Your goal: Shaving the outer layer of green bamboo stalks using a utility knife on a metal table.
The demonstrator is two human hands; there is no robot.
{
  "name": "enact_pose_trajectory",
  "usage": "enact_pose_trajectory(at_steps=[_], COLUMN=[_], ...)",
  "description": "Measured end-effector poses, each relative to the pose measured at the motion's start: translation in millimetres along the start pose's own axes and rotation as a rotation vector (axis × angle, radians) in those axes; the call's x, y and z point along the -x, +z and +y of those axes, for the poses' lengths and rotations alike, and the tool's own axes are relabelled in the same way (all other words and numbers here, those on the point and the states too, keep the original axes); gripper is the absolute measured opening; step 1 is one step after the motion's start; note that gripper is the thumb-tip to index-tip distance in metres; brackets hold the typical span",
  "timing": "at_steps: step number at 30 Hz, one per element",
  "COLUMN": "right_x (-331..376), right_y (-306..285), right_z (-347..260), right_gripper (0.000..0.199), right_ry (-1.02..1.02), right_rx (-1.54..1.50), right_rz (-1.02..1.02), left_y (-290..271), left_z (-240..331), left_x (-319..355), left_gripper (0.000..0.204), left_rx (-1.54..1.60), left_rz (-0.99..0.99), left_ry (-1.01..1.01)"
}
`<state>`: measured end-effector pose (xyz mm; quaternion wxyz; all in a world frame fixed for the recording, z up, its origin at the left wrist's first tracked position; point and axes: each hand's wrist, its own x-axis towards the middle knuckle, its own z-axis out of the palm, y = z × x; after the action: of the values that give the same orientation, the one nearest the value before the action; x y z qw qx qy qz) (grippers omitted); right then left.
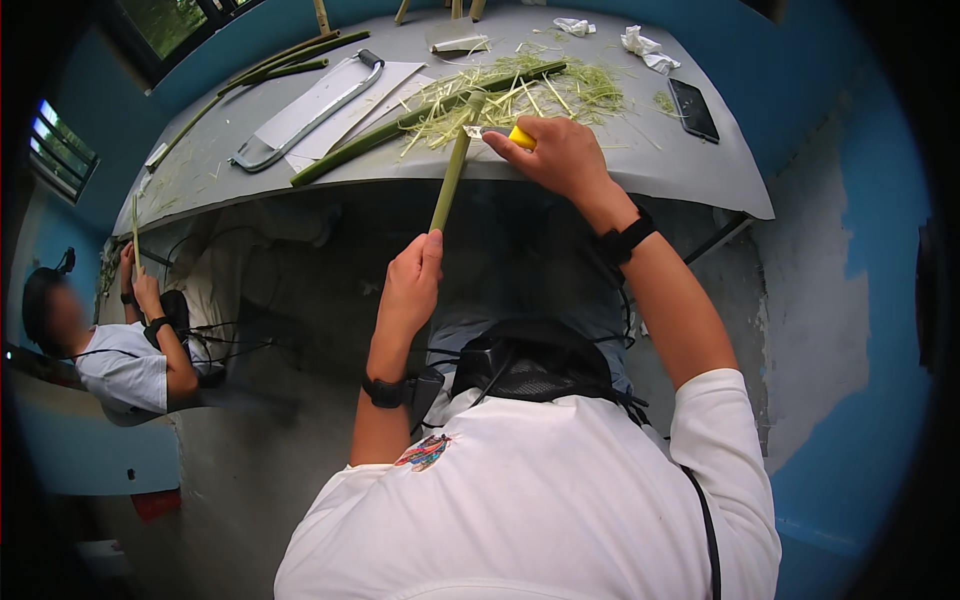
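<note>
My left hand (411, 278) is closed around the lower end of a green bamboo stick (453, 180). The stick slants up and away, its far end over the near part of the table. In my right hand (562, 155) is a yellow-handled knife (521, 138), gripped with the thumb stretched along toward the stick. Its blade lies against the stick near the far end, where a pale patch shows. Beneath and beyond lies a longer green bamboo pole (360, 150), partly crossed by the stick. Pale green shavings (590, 92) are heaped around it.
On the grey table (700, 165) rest a hacksaw (305, 128) on white paper (335, 95), more bamboo lengths (285, 62) at far left, a black phone (693, 110) and crumpled tissues (648, 48). A co-worker (125, 360) sits at left holding a thin stick.
</note>
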<state>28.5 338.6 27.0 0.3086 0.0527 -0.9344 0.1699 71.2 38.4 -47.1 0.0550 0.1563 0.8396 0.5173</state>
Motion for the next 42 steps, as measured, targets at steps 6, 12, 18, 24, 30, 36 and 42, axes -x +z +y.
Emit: enact_pose_trajectory(at_steps=[6, 12, 18, 24, 30, 36, 42], right_x=[0.2, 0.1, 1.7, 2.3, 1.6, -0.6, -4.0], right_y=[-6.8, -6.8, -2.4, -3.9, 0.1, -0.1, -6.3], right_z=[-3.6, 0.2, 3.3, 2.6, 5.7, 4.5, -1.2], right_gripper=[0.075, 0.075, 0.075, 0.075, 0.074, 0.074, 0.074], right_ry=[-0.037, -0.034, -0.002, 0.014, 0.051, 0.05, 0.037], right_rx=[-0.054, -0.047, -0.016, -0.013, 0.047, 0.058, 0.002], right_rz=[-0.026, -0.009, -0.024, 0.004, 0.022, 0.029, 0.02], left_y=[10.7, 25.6, 28.6, 31.4, 29.7, 15.6, 8.8], left_z=[30.8, 43.9, 37.2, 36.0, 32.9, 20.3, 24.7], left_x=[-25.7, -37.0, -37.6, -32.1, -8.9, 22.1, 8.6], left_gripper=[0.058, 0.058, 0.058, 0.059, 0.057, 0.054, 0.056], left_rx=[-0.144, -0.163, -0.155, -0.173, -0.159, -0.148, -0.124], left_rz=[0.11, 0.146, 0.139, 0.142, 0.128, 0.09, 0.098], left_ry=[0.077, 0.109, 0.114, 0.108, 0.078, 0.007, 0.011])
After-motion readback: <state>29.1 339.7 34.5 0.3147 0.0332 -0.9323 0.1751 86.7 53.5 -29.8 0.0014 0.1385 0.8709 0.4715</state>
